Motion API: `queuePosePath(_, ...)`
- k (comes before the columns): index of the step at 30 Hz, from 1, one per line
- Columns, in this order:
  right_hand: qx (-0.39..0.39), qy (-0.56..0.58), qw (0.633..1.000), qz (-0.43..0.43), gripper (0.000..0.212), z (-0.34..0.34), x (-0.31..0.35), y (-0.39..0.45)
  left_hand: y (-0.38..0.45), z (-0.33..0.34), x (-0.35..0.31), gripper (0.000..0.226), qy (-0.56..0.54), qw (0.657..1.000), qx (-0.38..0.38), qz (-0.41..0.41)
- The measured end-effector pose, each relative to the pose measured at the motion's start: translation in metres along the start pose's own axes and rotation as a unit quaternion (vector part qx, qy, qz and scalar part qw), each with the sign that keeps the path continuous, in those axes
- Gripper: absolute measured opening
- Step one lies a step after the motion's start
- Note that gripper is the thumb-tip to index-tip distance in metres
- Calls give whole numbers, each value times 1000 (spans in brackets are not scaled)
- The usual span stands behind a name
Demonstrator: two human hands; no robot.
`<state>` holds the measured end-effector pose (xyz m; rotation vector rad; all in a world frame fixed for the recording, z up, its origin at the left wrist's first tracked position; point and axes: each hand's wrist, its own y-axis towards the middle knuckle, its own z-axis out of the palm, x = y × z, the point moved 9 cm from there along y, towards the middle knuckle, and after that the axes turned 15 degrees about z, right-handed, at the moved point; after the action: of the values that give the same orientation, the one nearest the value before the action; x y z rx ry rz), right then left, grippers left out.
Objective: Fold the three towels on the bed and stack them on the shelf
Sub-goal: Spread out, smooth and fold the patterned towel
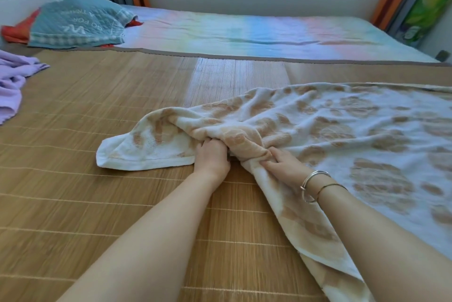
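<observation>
Bamboo mat – purple cloth left – both hands gripping bunched beige towel

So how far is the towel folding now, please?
Nothing looks finished yet. Both hands, left hand and right hand, grip a bunched edge of the beige patterned towel, which lies mostly spread over the bamboo mat. A purple towel lies crumpled at the left edge. A third towel and the shelf cannot be identified here, so folding and stacking remain.
</observation>
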<state>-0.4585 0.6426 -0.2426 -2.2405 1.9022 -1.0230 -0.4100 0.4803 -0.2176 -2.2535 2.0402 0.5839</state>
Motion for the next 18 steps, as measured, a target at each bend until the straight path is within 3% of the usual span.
queuePosePath(6,-12,-3,999,40,29,2,-4,9,-21,-16,23,18,-111,990,37,78)
queuePosePath(8,-42,-8,998,41,25,0,-1,5,-42,-32,47,18,-133,988,42,67)
queuePosePath(13,-112,-13,993,35,14,-7,11,-18,-87,-107,131,17,-144,985,-78,-53)
queuePosePath(16,-151,-11,988,-2,19,-12,29,-37,-110,-145,186,15,-125,957,-194,-175)
queuePosePath(18,-174,9,984,-46,27,-15,48,-52,-123,-145,198,28,-143,944,-197,-222)
